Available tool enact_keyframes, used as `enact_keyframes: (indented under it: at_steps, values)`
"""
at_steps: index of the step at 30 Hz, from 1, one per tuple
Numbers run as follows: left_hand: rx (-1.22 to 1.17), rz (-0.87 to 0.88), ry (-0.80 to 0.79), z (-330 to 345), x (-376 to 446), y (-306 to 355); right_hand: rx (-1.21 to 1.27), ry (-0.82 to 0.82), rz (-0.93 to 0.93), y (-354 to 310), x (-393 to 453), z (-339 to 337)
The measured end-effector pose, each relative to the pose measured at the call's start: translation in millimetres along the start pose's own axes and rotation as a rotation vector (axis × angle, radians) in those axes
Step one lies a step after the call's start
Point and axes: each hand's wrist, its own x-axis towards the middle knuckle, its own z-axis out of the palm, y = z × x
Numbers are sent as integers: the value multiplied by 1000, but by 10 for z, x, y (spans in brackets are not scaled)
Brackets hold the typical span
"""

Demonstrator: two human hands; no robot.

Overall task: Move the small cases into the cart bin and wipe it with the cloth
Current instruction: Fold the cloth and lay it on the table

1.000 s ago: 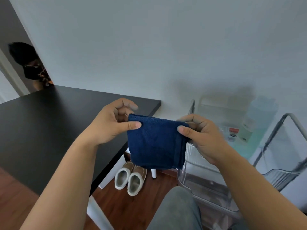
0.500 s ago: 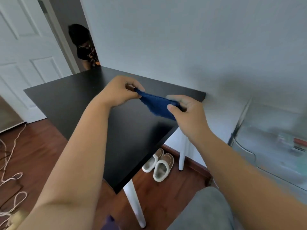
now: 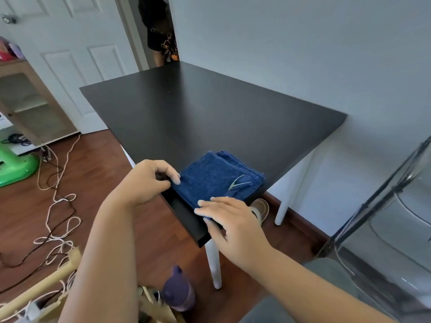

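A folded dark blue cloth [image 3: 217, 178] lies on the near right corner of the black table [image 3: 210, 113]. My left hand [image 3: 149, 180] pinches the cloth's left edge with curled fingers. The fingers of my right hand [image 3: 231, 220] lie over the cloth's near corner at the table edge; its thumb is hidden. The clear cart bin [image 3: 394, 220] with its dark frame stands at the right edge of the view, blurred. No small cases are visible.
Slippers [image 3: 261, 208] sit on the floor under the table. Loose cables [image 3: 58, 206] trail over the wooden floor at left, near a green object [image 3: 14, 169]. A purple bottle [image 3: 178, 290] stands by my knee. A person [image 3: 161, 31] stands in the doorway.
My view swung left from the cart to the table. Both hands carried the cloth from mid-air down onto the table's near corner, where it now lies flat.
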Motion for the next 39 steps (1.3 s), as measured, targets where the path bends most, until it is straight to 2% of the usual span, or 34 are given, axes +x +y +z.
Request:
enact_keyframes:
  at_steps: [3, 5, 7, 9, 12, 14, 19, 25, 29, 33, 39]
  values:
    - [10, -18, 44, 22, -107, 23, -1, -66, -40, -56, -35, -24]
    - [31, 40, 125, 73, -129, 158, 34, -42, -16, -46, -7, -85]
    - [104, 155, 231, 201, -134, 341, -7, 18, 57, 17, 58, -146]
    - [203, 222, 278, 380, -120, 502, -140, 7, 180, 110, 132, -178]
    - [319, 170, 134, 623, -121, 639, -314, -176, 352, 289, 149, -155]
    - [317, 114, 16, 737, -109, 653, -322, -249, 424, 383, 114, -123]
    - [482, 91, -92, 842, -93, 565, -279, -251, 453, 439, 61, -99]
    - [522, 67, -144, 828, -54, 562, -295, -277, 447, 418, 64, -129]
    - [462, 97, -107, 805, -42, 748, -191, -127, 495, 407, 15, -347]
    - [288, 296, -58, 906, 18, 1213, -162, 90, 616, 553, -162, -861]
    - [-9, 602, -143, 1573, 134, 2112, -241, 456, 720, 713, -678, -1861]
